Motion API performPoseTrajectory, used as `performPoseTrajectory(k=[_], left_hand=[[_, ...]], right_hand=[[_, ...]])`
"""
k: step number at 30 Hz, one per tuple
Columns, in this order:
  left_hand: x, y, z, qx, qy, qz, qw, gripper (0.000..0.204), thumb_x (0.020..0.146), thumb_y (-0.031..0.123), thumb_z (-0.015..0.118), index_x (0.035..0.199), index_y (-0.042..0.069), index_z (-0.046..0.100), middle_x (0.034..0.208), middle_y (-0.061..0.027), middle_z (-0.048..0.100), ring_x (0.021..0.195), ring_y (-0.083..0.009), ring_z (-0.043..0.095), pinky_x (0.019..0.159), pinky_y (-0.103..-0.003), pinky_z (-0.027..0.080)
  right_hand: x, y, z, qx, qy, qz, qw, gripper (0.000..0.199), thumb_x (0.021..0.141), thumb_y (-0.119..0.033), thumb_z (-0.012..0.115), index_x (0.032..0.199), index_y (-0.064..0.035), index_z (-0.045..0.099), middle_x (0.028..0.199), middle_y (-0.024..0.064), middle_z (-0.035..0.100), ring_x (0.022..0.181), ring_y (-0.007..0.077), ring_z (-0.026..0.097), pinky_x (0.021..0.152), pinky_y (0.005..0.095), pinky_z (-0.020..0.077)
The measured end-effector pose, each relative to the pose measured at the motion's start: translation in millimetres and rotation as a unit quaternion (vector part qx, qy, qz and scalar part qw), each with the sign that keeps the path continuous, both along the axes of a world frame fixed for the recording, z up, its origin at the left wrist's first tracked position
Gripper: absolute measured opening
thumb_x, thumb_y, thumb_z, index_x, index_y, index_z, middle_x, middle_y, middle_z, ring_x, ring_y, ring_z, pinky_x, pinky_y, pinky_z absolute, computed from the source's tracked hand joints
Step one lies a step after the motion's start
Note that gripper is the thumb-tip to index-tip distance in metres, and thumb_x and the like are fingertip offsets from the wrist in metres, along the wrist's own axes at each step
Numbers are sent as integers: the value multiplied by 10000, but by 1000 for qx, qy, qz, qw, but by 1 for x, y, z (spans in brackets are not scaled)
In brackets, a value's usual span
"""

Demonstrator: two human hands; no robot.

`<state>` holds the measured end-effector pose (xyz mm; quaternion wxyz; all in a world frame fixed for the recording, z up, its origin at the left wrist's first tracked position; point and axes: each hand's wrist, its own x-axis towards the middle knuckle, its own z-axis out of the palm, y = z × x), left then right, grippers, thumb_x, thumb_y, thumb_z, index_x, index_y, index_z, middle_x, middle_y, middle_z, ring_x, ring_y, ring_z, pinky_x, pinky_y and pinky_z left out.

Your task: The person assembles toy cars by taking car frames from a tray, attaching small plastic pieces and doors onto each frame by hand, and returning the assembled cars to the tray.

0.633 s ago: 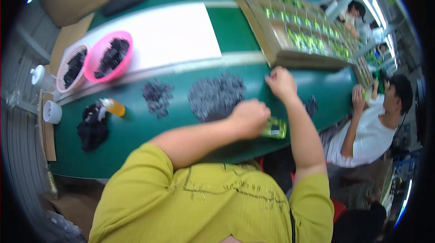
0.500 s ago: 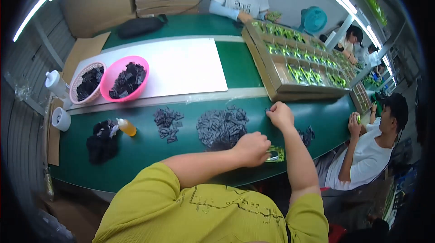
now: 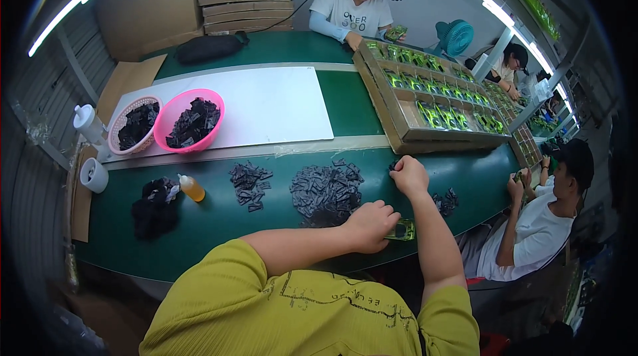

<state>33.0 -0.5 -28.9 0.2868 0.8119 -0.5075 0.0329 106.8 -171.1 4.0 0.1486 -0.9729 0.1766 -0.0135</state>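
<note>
My left hand (image 3: 372, 226) is closed on a bright green, see-through frame-like part (image 3: 403, 229) just above the green table's near edge; my fingers cover its left end. Farther out, my right hand (image 3: 410, 175) pinches a small black piece (image 3: 393, 165) between thumb and fingertips, close to the front of the cardboard tray. Left of my hands lies a big heap of small dark flat pieces (image 3: 324, 186). A smaller pile of them (image 3: 250, 185) is farther left, and another little cluster (image 3: 445, 202) rests right of my right forearm.
A pink basin (image 3: 219, 123) and a pale pink basket (image 3: 114, 131) of black pieces stand on a white board (image 3: 279, 103). An orange-filled bottle (image 3: 192, 188) sits by black cloth (image 3: 154, 213). The divided cardboard tray (image 3: 452, 141) holds green parts. Co-workers sit across and right.
Both hands stay nearly in place; the right has shifted slightly down and left, still pinching. The view has tilted a little. The co-worker across has drawn one hand back toward the tray's edge.
</note>
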Motion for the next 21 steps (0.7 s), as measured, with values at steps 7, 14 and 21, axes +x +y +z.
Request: performPoseTrajectory(k=[7,14,21], left_hand=[[1,2,4,10,29,28,999,547,658,193,735,1145,-11,592,1031,-151,599,1014,-333,559,895,-421,469],[1,3,4,-9,8,25,1000,543,657,218,741,1139,10,604,1049,-144,595,1006,-328,557,873,-421,464],[-2,6,5,21,8,69,997,560,656,247,760,1146,25,606,1038,-138,592,1006,-322,556,860,-407,458]], right_hand=[[-27,-51,-7,281,-192,26,940,247,751,-95,813,917,17,667,789,66,684,671,135,641,621,279,527],[-115,-35,-6,534,-267,-6,802,178,838,-10,757,966,-8,634,804,20,642,633,81,584,555,214,467],[-146,-21,-33,547,-225,23,806,144,857,0,733,943,-15,619,780,-1,624,624,59,570,564,202,465]])
